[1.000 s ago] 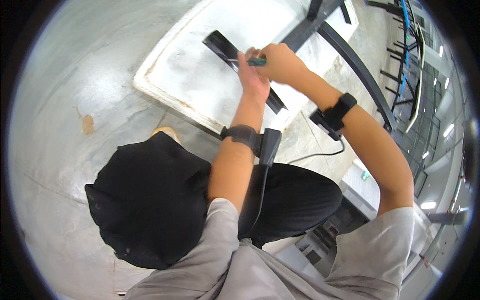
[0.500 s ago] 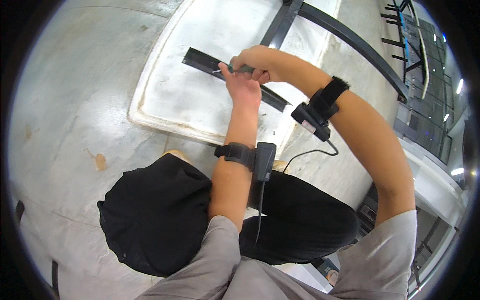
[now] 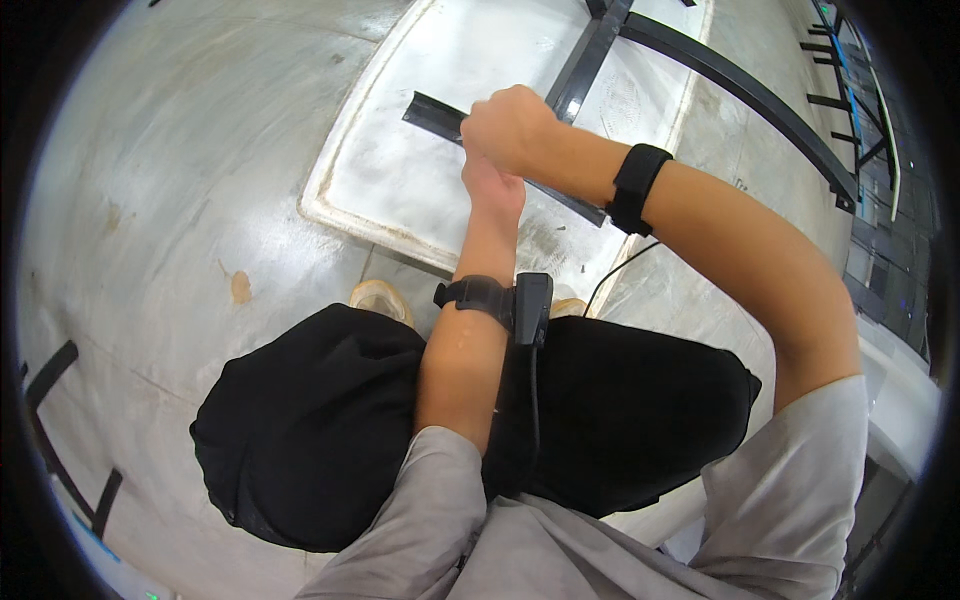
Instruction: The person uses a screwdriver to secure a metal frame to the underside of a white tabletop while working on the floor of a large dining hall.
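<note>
Head view shows our right hand (image 3: 512, 125) now bunched over our left hand (image 3: 492, 190) — the green-handled tool just got hidden, so we can't tell if either grips it — above the black metal bar (image 3: 432, 116) on the white slab (image 3: 365, 195).

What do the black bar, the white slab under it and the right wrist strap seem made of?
Black bar: probably painted or coated metal, satin; straight edges, pale sheen. White slab: mostly matte, perhaps plastic or foam; its chalky, brown-stained surface leaves that open. Right wrist strap: likely woven fabric, dull black; it bends closely round the wrist.
</note>
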The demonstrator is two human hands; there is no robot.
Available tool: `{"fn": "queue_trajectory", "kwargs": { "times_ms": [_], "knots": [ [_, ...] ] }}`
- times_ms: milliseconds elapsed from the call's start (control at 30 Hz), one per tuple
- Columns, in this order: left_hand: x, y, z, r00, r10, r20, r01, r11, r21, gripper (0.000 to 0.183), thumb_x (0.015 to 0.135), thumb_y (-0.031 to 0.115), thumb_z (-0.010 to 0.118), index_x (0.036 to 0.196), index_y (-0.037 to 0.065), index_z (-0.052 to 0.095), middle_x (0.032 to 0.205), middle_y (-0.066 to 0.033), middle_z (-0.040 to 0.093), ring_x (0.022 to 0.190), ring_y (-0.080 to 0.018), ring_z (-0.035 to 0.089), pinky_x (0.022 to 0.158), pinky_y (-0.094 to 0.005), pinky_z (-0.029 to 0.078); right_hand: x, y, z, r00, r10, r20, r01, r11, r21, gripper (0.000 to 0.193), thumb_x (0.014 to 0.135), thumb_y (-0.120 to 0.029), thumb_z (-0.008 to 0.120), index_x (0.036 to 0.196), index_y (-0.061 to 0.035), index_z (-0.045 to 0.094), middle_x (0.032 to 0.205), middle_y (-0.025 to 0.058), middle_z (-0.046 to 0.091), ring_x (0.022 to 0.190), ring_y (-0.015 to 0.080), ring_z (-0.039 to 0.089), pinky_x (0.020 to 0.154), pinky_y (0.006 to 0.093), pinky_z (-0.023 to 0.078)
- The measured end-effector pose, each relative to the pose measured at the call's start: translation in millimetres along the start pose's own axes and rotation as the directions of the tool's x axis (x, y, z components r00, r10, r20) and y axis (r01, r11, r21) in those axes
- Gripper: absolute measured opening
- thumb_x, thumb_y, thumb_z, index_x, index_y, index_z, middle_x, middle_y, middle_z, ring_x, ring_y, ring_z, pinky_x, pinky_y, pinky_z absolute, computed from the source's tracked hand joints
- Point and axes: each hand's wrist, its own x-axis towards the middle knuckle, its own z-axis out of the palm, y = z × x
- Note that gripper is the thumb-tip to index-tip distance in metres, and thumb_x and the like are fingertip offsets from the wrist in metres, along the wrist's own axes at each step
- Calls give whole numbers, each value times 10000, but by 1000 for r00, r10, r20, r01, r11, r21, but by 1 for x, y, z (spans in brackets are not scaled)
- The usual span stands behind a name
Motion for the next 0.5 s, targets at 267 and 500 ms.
{"fn": "queue_trajectory", "kwargs": {
  "times_ms": [267, 500],
  "knots": [
    [-17, 25, 14, 899, -189, -395, 268, 951, 154, 264, 836, 335, 500, 978, 113, 507, 936, -6, 481, 871, -140, 440, 802, -345, 360, -24, 33, 6, 933, 287, 217, -351, 599, 720, 237, 721, -200, 588, 632, 19, 564, 488, 55, 509, 399, 141, 498, 330, 239, 348],
    [-5, 32, 7, 859, -125, -497, 315, 893, 322, 261, 776, 330, 532, 931, 121, 516, 896, 0, 484, 863, -151, 431, 827, -353, 345, -29, 31, 19, 895, 180, 408, -395, -102, 913, 292, 713, -228, 556, 612, 44, 518, 483, 57, 437, 347, 116, 326, 314, 259, 229]
  ]
}}
